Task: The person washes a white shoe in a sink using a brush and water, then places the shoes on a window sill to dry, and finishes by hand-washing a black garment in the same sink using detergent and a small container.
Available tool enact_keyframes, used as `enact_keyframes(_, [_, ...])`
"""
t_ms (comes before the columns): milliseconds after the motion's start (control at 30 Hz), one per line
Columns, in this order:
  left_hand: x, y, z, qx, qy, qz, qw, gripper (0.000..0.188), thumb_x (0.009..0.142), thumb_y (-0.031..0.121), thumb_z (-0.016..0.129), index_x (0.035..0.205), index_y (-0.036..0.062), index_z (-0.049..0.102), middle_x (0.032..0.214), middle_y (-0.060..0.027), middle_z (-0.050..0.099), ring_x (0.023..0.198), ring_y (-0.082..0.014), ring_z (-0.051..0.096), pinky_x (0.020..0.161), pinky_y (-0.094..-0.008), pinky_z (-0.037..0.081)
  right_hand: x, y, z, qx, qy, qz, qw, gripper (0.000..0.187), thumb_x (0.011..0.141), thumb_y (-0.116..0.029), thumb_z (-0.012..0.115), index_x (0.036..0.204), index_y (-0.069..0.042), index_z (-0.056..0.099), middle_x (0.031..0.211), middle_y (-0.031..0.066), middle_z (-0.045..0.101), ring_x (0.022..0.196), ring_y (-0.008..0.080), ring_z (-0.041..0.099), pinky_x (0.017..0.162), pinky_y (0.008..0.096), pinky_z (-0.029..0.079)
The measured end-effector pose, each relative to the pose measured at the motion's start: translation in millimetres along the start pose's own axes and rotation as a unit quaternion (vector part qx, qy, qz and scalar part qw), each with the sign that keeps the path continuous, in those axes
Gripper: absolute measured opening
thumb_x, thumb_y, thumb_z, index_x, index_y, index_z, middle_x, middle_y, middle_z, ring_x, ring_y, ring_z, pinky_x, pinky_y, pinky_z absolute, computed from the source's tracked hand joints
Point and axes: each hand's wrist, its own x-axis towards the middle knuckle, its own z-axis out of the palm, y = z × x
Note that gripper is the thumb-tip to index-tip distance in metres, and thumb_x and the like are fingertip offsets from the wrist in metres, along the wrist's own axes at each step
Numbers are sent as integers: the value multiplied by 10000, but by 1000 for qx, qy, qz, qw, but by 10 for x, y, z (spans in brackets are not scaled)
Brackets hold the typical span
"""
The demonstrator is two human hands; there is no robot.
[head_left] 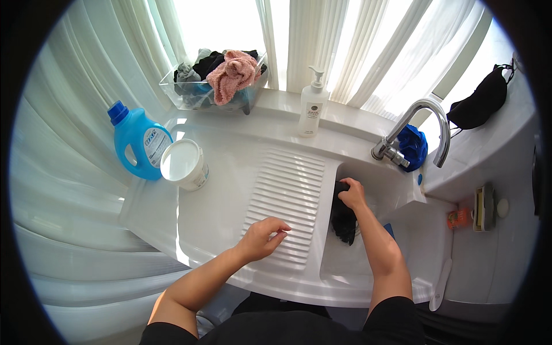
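My right hand (352, 194) reaches into the sink basin (374, 172) at the right. Its fingers are closed on a piece of black cloth (344, 221), which hangs down along the basin's left wall; its exact kind does not show. Over the ridged washboard (287, 184) to the left of the basin, my left hand (264, 238) is loosely curled, thumb a little apart from the fingers, with nothing visible in it.
A blue detergent bottle (141, 141) and a white tub (184, 164) stand at the left. A clear bin (172, 95) of clothes and a white pump bottle (312, 106) are at the back. A chrome faucet (422, 106) arches near a blue cloth (413, 146). A soap holder (484, 207) hangs right.
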Motion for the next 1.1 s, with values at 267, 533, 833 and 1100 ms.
enact_keyframes(267, [-268, -367, -612, 30, 214, -31, 976, 98, 811, 11, 603, 899, 26, 644, 849, -89, 647, 747, -195, 623, 664, -271, 498, -553, -1800, -313, 133, 8, -234, 963, 446, 581, -15, 594, 1018, -63, 517, 975, 128, 577, 908, 334, 559, 810, 370, 461])
enact_keyframes(533, [-474, -628, -783, -32, 295, -81, 952, 88, 824, -3, 588, 896, -3, 640, 835, -91, 641, 735, -155, 640, 683, -251, 510, -425, -2002, 1083, -19, -9, -494, 869, 427, 655, -23, 625, 1074, -65, 554, 1182, 173, 502, 1093, 354, 467, 929, 420, 415])
enact_keyframes(833, [-350, -607, -682, -107, 298, -98, 943, 100, 838, -11, 572, 915, -12, 635, 843, -83, 652, 738, -139, 637, 687, -250, 512, 737, -2436, 1657, -177, 116, -449, 868, 303, 722, -134, 657, 1017, -154, 594, 1052, 94, 556, 983, 279, 510, 791, 396, 440])
enact_keyframes(1100, [-292, -619, -799, -65, 293, -81, 951, 96, 840, 5, 578, 914, -10, 637, 845, -86, 659, 742, -135, 635, 685, -242, 504, 558, -1896, 1002, -272, 80, -216, 934, 346, 803, -132, 575, 1139, -207, 541, 1093, 82, 495, 1017, 279, 478, 802, 423, 417])
